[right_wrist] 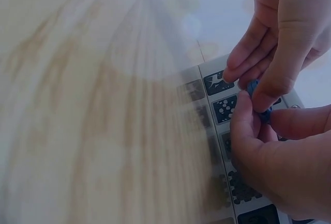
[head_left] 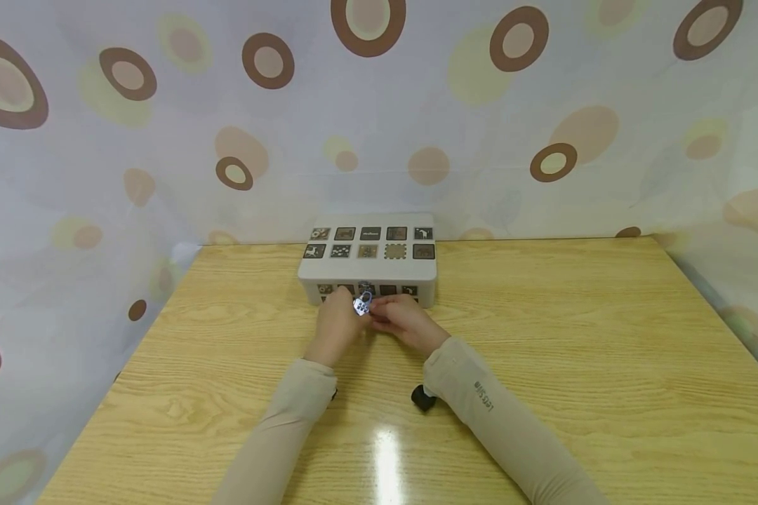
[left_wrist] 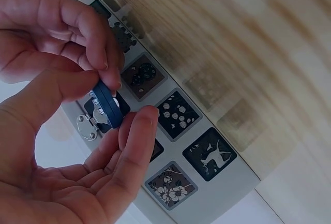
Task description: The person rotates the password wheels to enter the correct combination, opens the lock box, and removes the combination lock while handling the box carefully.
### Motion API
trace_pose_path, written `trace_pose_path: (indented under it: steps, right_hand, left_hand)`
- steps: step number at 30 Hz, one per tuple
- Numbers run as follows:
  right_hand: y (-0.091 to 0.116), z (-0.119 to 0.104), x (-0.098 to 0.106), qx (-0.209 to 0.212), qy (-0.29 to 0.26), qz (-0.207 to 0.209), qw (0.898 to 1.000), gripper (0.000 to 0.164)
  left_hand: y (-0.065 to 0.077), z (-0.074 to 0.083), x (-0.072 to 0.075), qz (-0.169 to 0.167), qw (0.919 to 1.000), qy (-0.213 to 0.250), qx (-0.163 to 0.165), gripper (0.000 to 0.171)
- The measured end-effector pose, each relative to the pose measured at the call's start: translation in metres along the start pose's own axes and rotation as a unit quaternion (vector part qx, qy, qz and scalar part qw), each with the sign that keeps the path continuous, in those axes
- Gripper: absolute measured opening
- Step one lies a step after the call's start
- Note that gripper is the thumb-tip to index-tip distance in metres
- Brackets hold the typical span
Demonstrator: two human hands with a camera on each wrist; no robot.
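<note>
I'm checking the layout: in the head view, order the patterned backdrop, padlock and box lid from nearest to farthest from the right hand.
1. Padlock, held by the right hand
2. Box lid, just beyond
3. Patterned backdrop, at the back

Between my left hand (head_left: 337, 322) and right hand (head_left: 410, 320) sits 1 padlock (head_left: 361, 306), before the box (head_left: 354, 270) on the table (head_left: 543, 337), with the backdrop (head_left: 379, 105) behind.

Wht box (head_left: 368, 269) w/ blk/brn sqs (head_left: 367, 251), blue padlock (left_wrist: 107, 103).
</note>
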State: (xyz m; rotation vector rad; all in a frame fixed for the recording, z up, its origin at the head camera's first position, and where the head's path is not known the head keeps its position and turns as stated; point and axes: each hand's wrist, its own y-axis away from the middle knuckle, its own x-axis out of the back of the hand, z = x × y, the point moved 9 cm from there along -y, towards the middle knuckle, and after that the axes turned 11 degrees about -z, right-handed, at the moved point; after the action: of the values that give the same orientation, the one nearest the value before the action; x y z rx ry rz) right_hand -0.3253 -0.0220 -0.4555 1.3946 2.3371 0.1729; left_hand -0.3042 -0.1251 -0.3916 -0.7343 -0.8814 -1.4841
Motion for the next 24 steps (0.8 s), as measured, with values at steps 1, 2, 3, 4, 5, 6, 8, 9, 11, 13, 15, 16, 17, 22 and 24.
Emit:
trace_pose_path:
  steps: [1, 2, 3, 4, 5, 6, 8, 9, 11, 13, 15, 16, 17, 22, 24]
  right_hand:
    - [0.0002, 0.0001, -0.0001, -0.002, -0.002, 0.001, 1.000, 0.025]
    - [0.0003, 0.0002, -0.0001, -0.003, -0.003, 0.003, 1.000, 0.025]
    - [0.0004, 0.0004, -0.0002, -0.005, -0.003, 0.004, 1.000, 0.025]
    - [0.0006, 0.0007, -0.0001, -0.008, -0.004, 0.005, 1.000, 0.025]
    - [0.0006, 0.0009, 0.0000, -0.007, -0.004, 0.006, 1.000, 0.025]
    - [0.0005, 0.0013, 0.0002, -0.008, -0.006, 0.006, 1.000, 0.025]
    - [0.0002, 0.0020, 0.0005, -0.008, -0.006, 0.007, 1.000, 0.024]
    - [0.0000, 0.0025, 0.0007, -0.008, -0.006, 0.007, 1.000, 0.024]
    - [-0.0004, 0.0033, 0.0011, -0.007, -0.007, 0.008, 1.000, 0.024]
    - [-0.0004, 0.0039, 0.0012, -0.009, -0.007, 0.011, 1.000, 0.023]
    - [-0.0006, 0.0041, 0.0011, -0.008, -0.007, 0.013, 1.000, 0.023]
    - [-0.0006, 0.0040, 0.0010, -0.007, -0.006, 0.013, 1.000, 0.024]
    - [-0.0005, 0.0038, 0.0008, -0.006, -0.005, 0.013, 1.000, 0.024]
    - [-0.0001, 0.0027, 0.0005, 0.001, -0.004, 0.012, 1.000, 0.024]
    - [-0.0004, 0.0027, 0.0011, 0.001, -0.006, 0.014, 1.000, 0.022]
  left_hand:
    - [0.0001, -0.0002, 0.0001, 0.001, 1.0000, 0.000, 0.001, 0.042]
    - [0.0001, -0.0003, 0.0000, 0.001, 1.0000, -0.001, 0.002, 0.041]
    - [0.0002, -0.0004, 0.0001, 0.001, 1.0000, 0.000, 0.003, 0.041]
    - [0.0003, -0.0004, 0.0003, 0.000, 1.0000, 0.002, 0.005, 0.041]
    - [0.0002, -0.0003, 0.0001, 0.000, 1.0000, 0.003, 0.006, 0.041]
    - [0.0003, -0.0004, 0.0001, -0.002, 1.0000, 0.004, 0.007, 0.041]
    - [0.0005, -0.0003, 0.0001, -0.004, 1.0000, 0.004, 0.007, 0.041]
    - [0.0006, -0.0004, 0.0002, -0.004, 0.9999, 0.004, 0.009, 0.041]
    - [0.0008, -0.0006, 0.0002, -0.006, 0.9999, 0.005, 0.010, 0.041]
    - [0.0009, -0.0005, 0.0004, -0.006, 0.9999, 0.004, 0.010, 0.040]
    - [0.0007, -0.0004, 0.0008, -0.005, 0.9999, 0.004, 0.009, 0.038]
    - [0.0005, -0.0003, 0.0010, -0.003, 1.0000, 0.003, 0.007, 0.037]
    - [0.0003, -0.0001, 0.0013, -0.001, 1.0000, 0.001, 0.006, 0.036]
    - [-0.0002, 0.0004, 0.0024, 0.005, 1.0000, -0.002, 0.004, 0.033]
    - [0.0000, 0.0007, 0.0026, 0.005, 1.0000, 0.000, 0.003, 0.033]
